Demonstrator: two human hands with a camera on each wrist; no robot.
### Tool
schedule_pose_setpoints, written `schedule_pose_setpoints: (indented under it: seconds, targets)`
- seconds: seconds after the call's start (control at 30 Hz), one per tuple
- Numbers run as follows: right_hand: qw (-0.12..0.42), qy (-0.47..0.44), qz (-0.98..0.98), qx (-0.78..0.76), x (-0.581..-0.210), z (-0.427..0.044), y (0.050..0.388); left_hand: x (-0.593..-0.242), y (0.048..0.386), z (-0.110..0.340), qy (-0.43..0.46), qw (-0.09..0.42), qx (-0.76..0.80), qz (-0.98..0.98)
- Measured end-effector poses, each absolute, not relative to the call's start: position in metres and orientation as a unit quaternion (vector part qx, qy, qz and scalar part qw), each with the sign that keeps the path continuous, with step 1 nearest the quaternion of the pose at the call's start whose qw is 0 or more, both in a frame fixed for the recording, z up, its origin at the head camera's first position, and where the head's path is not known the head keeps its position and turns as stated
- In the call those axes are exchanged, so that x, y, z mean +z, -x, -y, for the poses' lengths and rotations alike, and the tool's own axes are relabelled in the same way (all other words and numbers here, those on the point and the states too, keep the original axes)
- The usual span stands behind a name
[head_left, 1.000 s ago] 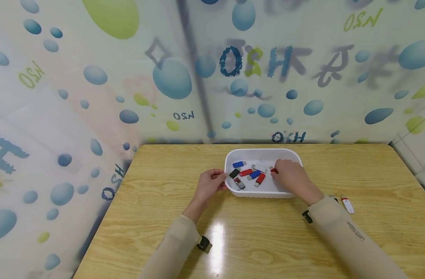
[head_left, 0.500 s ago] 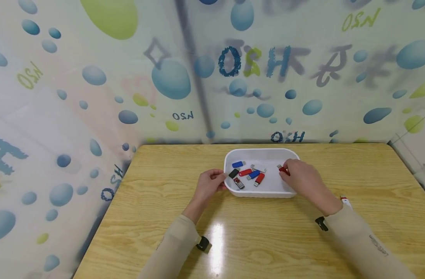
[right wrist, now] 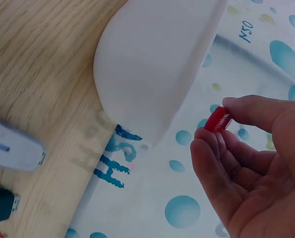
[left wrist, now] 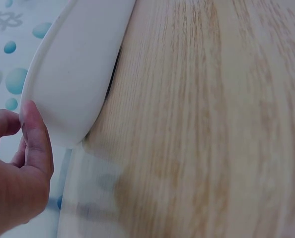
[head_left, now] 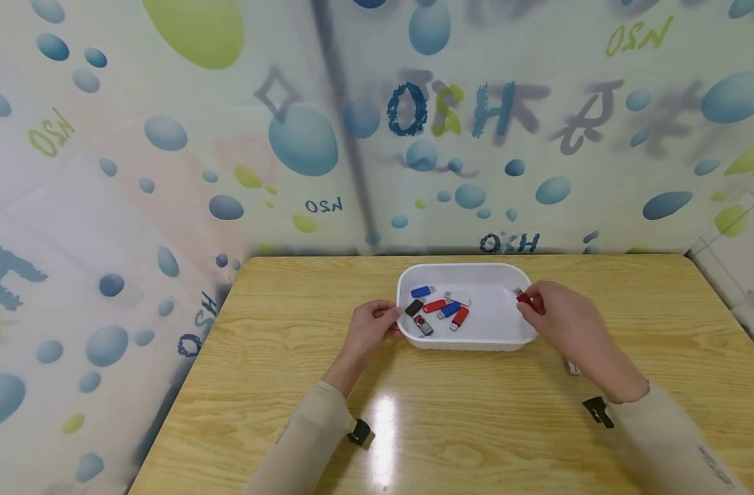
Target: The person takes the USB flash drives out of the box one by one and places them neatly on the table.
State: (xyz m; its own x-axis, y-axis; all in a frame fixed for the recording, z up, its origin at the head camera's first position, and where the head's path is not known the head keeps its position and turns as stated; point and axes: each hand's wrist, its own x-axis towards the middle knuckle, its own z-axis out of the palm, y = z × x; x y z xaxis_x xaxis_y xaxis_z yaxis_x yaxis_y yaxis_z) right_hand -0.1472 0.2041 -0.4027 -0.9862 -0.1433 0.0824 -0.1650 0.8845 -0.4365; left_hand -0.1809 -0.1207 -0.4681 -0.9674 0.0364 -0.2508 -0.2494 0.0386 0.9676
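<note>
On the wooden counter [head_left: 475, 426], a white USB stick [right wrist: 16, 144] lies beside a dark green one [right wrist: 1, 205]. Left hand [head_left: 373, 323]: thumb and fingers pinch the white tray [head_left: 469, 345] at its left end. Right hand [head_left: 562, 320]: fingers clamped on a small red stick [head_left: 523, 298] at the tray's right rim. Inside, toward the left: a silver stick [head_left: 423, 325] nearest, two red [head_left: 460, 318], two blue [head_left: 422, 291], one dark [head_left: 415, 307], one pale [head_left: 463, 300]. Behind stands a droplet-patterned backdrop [head_left: 377, 185].
</note>
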Motion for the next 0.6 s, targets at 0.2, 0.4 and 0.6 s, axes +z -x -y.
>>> schedule_pose_setpoints:
  seconds: [0.2,0.4,0.6]
  targets:
    - [0.035,-0.067,0.97,0.233,-0.4,-0.217,0.137,-0.467,0.18,0.12,0.077,0.103,0.689,-0.713]
    - [0.041,-0.059,0.97,0.231,-0.4,-0.235,0.13,-0.469,0.181,0.12,0.078,0.102,0.692,-0.71]
    - [0.064,-0.057,0.97,0.227,-0.4,-0.252,0.123,-0.47,0.182,0.121,0.08,0.104,0.69,-0.712]
